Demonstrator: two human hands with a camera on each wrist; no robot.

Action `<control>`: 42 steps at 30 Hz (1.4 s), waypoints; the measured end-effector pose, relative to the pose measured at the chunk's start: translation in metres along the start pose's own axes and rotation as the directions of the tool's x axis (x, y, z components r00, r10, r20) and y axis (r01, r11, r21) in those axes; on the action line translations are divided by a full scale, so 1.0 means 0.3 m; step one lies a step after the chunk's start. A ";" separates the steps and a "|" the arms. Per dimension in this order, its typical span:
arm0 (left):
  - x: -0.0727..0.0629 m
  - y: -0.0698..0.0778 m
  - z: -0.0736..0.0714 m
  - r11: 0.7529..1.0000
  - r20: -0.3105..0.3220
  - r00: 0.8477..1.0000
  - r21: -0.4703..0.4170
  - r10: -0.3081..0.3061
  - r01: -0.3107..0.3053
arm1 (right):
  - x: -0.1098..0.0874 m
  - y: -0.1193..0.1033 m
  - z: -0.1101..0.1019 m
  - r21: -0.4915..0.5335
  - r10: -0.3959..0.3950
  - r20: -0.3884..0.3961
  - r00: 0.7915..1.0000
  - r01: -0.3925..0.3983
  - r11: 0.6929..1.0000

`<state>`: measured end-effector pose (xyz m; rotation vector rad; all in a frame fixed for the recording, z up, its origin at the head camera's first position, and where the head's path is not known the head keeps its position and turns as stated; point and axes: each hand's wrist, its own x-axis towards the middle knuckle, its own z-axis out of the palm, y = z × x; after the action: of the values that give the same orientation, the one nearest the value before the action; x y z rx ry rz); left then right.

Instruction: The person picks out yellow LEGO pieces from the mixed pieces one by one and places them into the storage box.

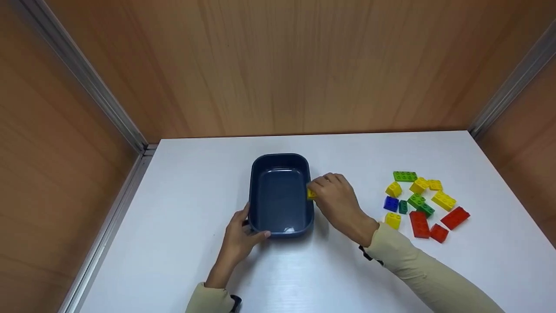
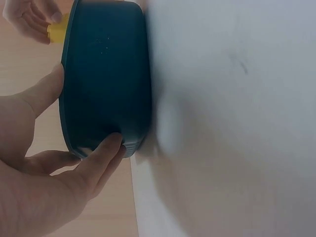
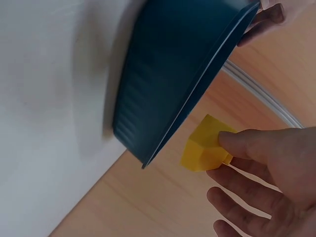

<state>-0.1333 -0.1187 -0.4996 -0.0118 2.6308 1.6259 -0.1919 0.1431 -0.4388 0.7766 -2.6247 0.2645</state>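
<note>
A deep, dark blue rectangular tub [image 1: 281,195] stands upright on the white table, with nothing inside it. Its near left corner is in the grip of my left hand [image 1: 238,239]: the thumb lies at the near rim and the fingers along the left side. In the left wrist view, these fingers [image 2: 101,160] bend against the tub's outer wall. Between thumb and fingers, my right hand [image 1: 339,204] pinches a yellow toy brick [image 3: 205,143] with a slanted face. This brick is level with the tub's right rim, just above it.
To the right lies a loose cluster of toy bricks: yellow ones [image 1: 443,201], red ones [image 1: 419,224], green ones [image 1: 405,176] and a blue one [image 1: 391,203]. Wooden panels [image 1: 286,69] with metal edge strips [image 1: 87,74] wall in the table [image 1: 195,182] at the back and sides.
</note>
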 end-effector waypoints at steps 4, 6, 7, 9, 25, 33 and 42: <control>0.002 0.001 0.001 1.000 -0.002 1.000 -0.003 0.000 0.000 | 0.010 -0.030 0.009 -0.002 -0.031 -0.011 0.999 0.031 1.000; 0.003 0.003 0.002 1.000 -0.004 1.000 -0.004 -0.007 0.007 | 0.014 -0.044 0.017 -0.006 -0.048 -0.012 0.999 0.048 0.999; 0.004 0.003 0.003 1.000 -0.006 1.000 -0.002 -0.010 0.010 | 0.015 -0.050 0.021 -0.007 -0.056 -0.010 0.998 0.056 0.998; 0.005 0.005 0.004 1.000 -0.010 1.000 0.001 -0.017 0.017 | 0.018 -0.061 0.029 -0.009 -0.075 0.000 0.997 0.075 0.997; 0.002 -0.001 -0.001 1.000 -0.005 1.000 -0.009 -0.012 0.012 | 0.051 -0.108 0.078 -0.042 -0.202 0.069 0.977 0.205 0.978; 0.002 0.001 -0.003 1.000 -0.015 1.000 -0.016 -0.022 0.021 | 0.077 -0.127 0.093 -0.042 -0.244 0.092 0.965 0.248 0.968; 0.000 0.006 -0.004 0.999 -0.017 0.999 -0.019 -0.038 0.038 | 0.108 -0.138 0.093 -0.006 -0.240 0.151 0.959 0.244 0.970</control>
<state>-0.1335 -0.1190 -0.4975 -0.0763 2.6118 1.6453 -0.2027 0.0851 -0.4477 1.1373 -2.6277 0.1082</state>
